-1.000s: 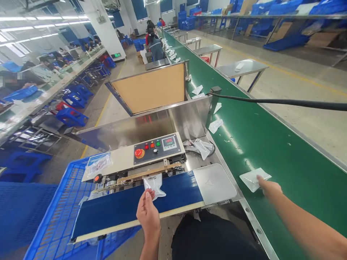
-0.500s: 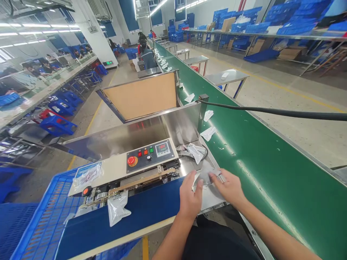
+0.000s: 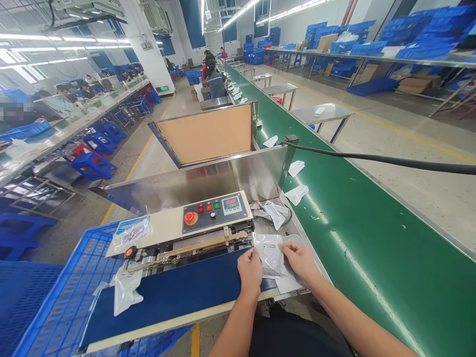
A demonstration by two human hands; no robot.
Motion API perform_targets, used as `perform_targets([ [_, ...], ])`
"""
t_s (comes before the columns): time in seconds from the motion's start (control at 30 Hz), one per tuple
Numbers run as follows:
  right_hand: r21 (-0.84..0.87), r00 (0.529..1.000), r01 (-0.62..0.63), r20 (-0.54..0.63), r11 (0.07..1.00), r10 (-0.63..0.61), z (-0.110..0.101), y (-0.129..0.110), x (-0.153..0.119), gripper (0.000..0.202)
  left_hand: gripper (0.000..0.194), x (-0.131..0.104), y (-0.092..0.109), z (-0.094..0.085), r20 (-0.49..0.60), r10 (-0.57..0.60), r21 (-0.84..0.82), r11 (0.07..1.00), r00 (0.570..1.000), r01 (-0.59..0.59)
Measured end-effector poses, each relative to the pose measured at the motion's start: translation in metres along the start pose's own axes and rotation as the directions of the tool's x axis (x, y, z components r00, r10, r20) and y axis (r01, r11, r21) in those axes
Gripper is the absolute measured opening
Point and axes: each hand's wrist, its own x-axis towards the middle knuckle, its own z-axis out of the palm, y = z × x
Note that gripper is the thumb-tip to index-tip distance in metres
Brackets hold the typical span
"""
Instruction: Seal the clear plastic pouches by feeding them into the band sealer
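A clear and white plastic pouch (image 3: 270,255) is stretched between both hands at the right end of the sealing machine (image 3: 213,213). My left hand (image 3: 250,270) pinches its left edge, beside the blue belt (image 3: 186,292). The pouch's right edge is pinched by my right hand (image 3: 302,260), over the metal plate. Another pouch (image 3: 127,291) hangs from the machine's left end, over the belt. Behind my hands, several pouches (image 3: 275,215) lie in a loose pile on the metal tray.
A green conveyor (image 3: 357,223) carrying pouches runs along the right. At the left end sits a blue basket (image 3: 70,282). A metal guard (image 3: 208,181) stands behind the machine, and a black cable (image 3: 372,157) crosses the conveyor. People (image 3: 215,82) sit farther off.
Both hands have brought the held pouch up to the machine's right end, spread flat. The pouch on the belt has moved left. The view has shifted slightly.
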Motion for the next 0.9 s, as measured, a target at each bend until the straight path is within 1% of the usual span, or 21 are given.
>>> perform_targets([
  [0.07, 0.053, 0.998, -0.055, 0.014, 0.997, 0.054, 0.009, 0.001, 0.009, 0.038, 0.056, 0.010, -0.001, -0.003, -0.031, -0.059, -0.048, 0.997, 0.998, 0.058],
  [0.2, -0.004, 0.997, -0.046, 0.064, 0.999, 0.046, 0.033, -0.004, 0.021, 0.033, 0.057, 0.019, -0.004, -0.019, -0.096, -0.062, -0.100, 0.994, 0.993, 0.052],
  [0.27, -0.018, 0.990, -0.069, 0.123, 0.997, 0.071, 0.047, -0.008, 0.024, 0.034, 0.058, 0.021, -0.007, -0.030, -0.142, -0.070, -0.128, 0.990, 0.987, 0.051],
  [0.37, -0.049, 0.957, -0.132, 0.255, 0.990, 0.140, 0.061, -0.012, 0.025, 0.036, 0.062, 0.022, -0.014, -0.048, -0.212, -0.100, -0.184, 0.981, 0.972, 0.061],
  [0.43, -0.086, 0.939, -0.132, 0.309, 0.987, 0.153, 0.056, -0.014, 0.030, 0.036, 0.065, 0.023, -0.017, -0.062, -0.244, -0.118, -0.203, 0.977, 0.963, 0.069],
  [0.47, -0.103, 0.941, -0.116, 0.307, 0.988, 0.142, 0.049, -0.015, 0.035, 0.036, 0.066, 0.023, -0.018, -0.070, -0.257, -0.125, -0.203, 0.976, 0.958, 0.072],
  [0.53, -0.144, 0.968, -0.060, 0.232, 0.988, 0.093, 0.028, -0.018, 0.054, 0.037, 0.063, 0.021, -0.018, -0.089, -0.307, -0.116, -0.181, 0.981, 0.945, 0.062],
  [0.57, -0.197, 0.985, -0.015, 0.168, 0.980, 0.048, 0.016, -0.020, 0.068, 0.036, 0.060, 0.018, -0.017, -0.099, -0.354, -0.097, -0.160, 0.986, 0.930, 0.042],
  [0.6, -0.280, 0.995, 0.039, 0.096, 0.959, -0.013, 0.004, -0.023, 0.085, 0.034, 0.057, 0.015, -0.016, -0.109, -0.417, -0.065, -0.132, 0.991, 0.906, 0.010],
  [0.63, -0.390, 0.996, 0.089, 0.025, 0.917, -0.086, -0.005, -0.026, 0.103, 0.031, 0.054, 0.010, -0.013, -0.119, -0.492, -0.021, -0.098, 0.995, 0.870, -0.031],
  [0.67, -0.509, 0.986, 0.126, -0.027, 0.851, -0.163, -0.012, -0.029, 0.123, 0.028, 0.053, 0.005, -0.011, -0.127, -0.560, 0.026, -0.063, 0.995, 0.828, -0.074],
  [0.7, -0.617, 0.972, 0.154, -0.048, 0.772, -0.232, -0.015, -0.032, 0.141, 0.026, 0.052, -0.001, -0.007, -0.133, -0.612, 0.068, -0.034, 0.993, 0.788, -0.112],
  [0.73, -0.698, 0.958, 0.173, -0.043, 0.695, -0.282, -0.016, -0.034, 0.158, 0.025, 0.053, -0.006, -0.004, -0.137, -0.641, 0.103, -0.016, 0.989, 0.760, -0.148],
  [0.77, -0.748, 0.951, 0.187, -0.024, 0.637, -0.307, -0.014, -0.036, 0.172, 0.024, 0.054, -0.012, 0.000, -0.138, -0.649, 0.131, -0.008, 0.984, 0.749, -0.179],
  [0.8, -0.775, 0.950, 0.199, 0.002, 0.600, -0.312, -0.011, -0.037, 0.182, 0.022, 0.056, -0.017, 0.004, -0.137, -0.640, 0.153, -0.008, 0.978, 0.753, -0.206],
  [0.83, -0.787, 0.952, 0.210, 0.029, 0.580, -0.305, -0.008, -0.037, 0.189, 0.018, 0.057, -0.022, 0.008, -0.134, -0.619, 0.174, -0.010, 0.973, 0.766, -0.230],
  [0.9, -0.792, 0.954, 0.225, 0.061, 0.567, -0.292, -0.005, -0.036, 0.193, 0.013, 0.060, -0.029, 0.014, -0.123, -0.559, 0.216, -0.013, 0.963, 0.800, -0.269],
])
